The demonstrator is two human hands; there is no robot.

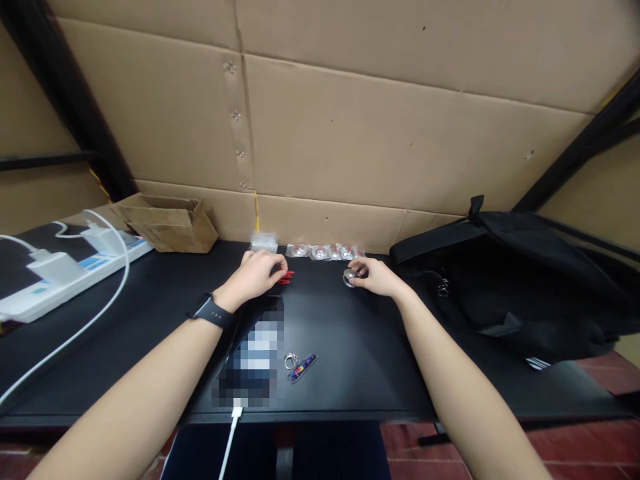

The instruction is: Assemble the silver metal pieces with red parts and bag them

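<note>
My left hand [257, 272], a dark watch [213, 311] on its wrist, is closed at the thumb and forefinger over a thin red cord [285, 278]. Between the fingers of my right hand [376, 275] is a small round silvery metal piece [350, 277], at or just over the table. Just beyond both hands lie several clear plastic packets [323, 251] with round shiny things inside. A stack of clear little bags [263, 241] sits behind my left hand. Nearer me are a keychain [303, 367] with a metal ring and a blurred-out phone [257, 353].
A white power strip [75, 273] with plugged-in chargers and an opened cardboard box [170, 227] stand at the left. A black backpack [515, 280] fills the right side. A white cable [231, 437] runs over the black table's [360, 387] front edge. Cardboard [360, 147] walls the back.
</note>
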